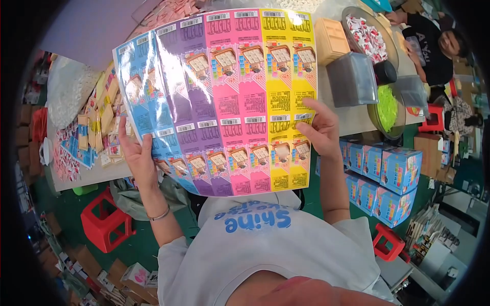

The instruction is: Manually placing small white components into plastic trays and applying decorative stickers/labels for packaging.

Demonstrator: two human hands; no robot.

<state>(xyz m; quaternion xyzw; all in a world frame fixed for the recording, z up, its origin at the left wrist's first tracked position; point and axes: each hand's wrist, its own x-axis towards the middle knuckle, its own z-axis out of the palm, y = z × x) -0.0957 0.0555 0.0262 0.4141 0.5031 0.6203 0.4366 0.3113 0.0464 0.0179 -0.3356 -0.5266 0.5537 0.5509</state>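
A large glossy sheet of printed labels (229, 99) is spread upright in front of me, slightly bowed, with blue, purple, pink and yellow columns. White glare covers part of its blue and purple side. My left hand (139, 157) grips the lower left edge, thumb on the printed face and the other fingers partly behind. At the right edge, my right hand (322, 130) pinches the yellow column, its thumb and a finger showing on the front. The sheet hides much of the table behind it.
Left on the table (115, 172) lie small wrapped packets and a clear plastic bag (74, 97). To the right stand a grey plastic bin (351, 80), a bowl of red-and-white packets (366, 38) and a bowl of green pieces (386, 109). Blue boxes (395, 171) and red stools (106, 220) stand below; a person (431, 48) sits far right.
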